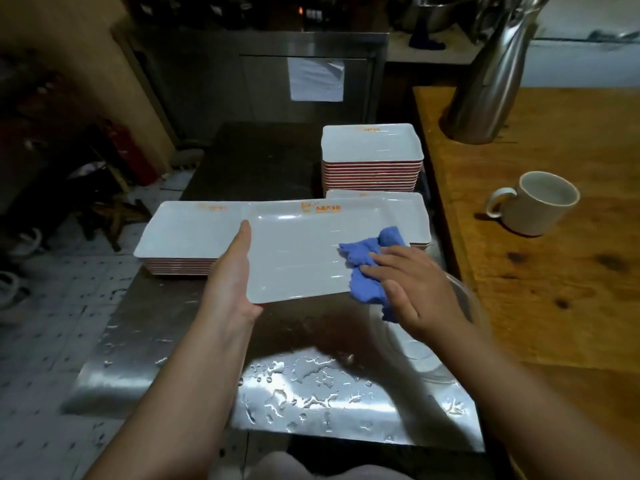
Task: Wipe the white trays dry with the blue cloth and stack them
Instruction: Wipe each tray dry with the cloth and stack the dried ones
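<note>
A: Where is the tray being dried?

B: The white tray is held up between the two hands, above the wet steel surface. Its long axis runs left to right, from one hand to the other.

A: And the hands?

B: The left hand supports the tray's left short edge, thumb lying straight along the rim, the other fingers hidden underneath, so I can't tell how far they curl. The right hand lies fairly flat, fingers nearly straight, pressing the blue cloth onto the tray's right end near its front corner.

A: So which way should the wiping go?

B: I'd judge leftward, along the long axis, from the right hand towards the left; most of the tray's face lies between the cloth and the left thumb.

A: And for stacking?

B: A low stack sits just beyond the left hand, partly behind the held tray. Another low stack lies beyond the right hand, and a tall stack farther off still. I can't tell which holds the dried ones. The left hand looks nearest to a stack.
</note>
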